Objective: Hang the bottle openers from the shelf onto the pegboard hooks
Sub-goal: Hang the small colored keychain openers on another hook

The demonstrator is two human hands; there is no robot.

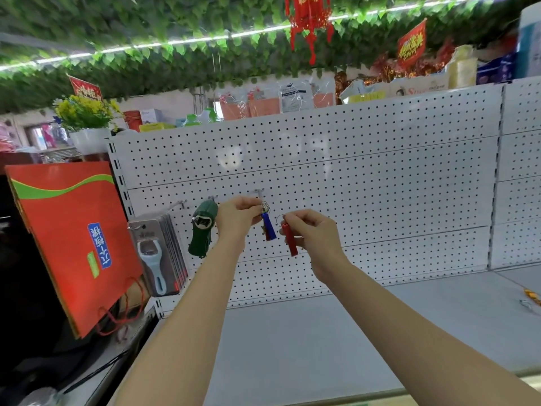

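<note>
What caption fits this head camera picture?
Left hand holds blue opener at a pegboard hook; right hand holds red opener.

Red paper bag [73, 235] with cord handles stood at left; carded blue-handled tools [158, 253] hung beside it. Yellow flowers in white pot [87, 124] sat above. Leaf garland [146, 33] and red lantern [307, 19] hung overhead.

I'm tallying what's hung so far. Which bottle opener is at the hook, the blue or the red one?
The blue bottle opener: the left hand holds its ring up at the hook. The red bottle opener sits lower, gripped in the right hand, away from any hook.
</note>
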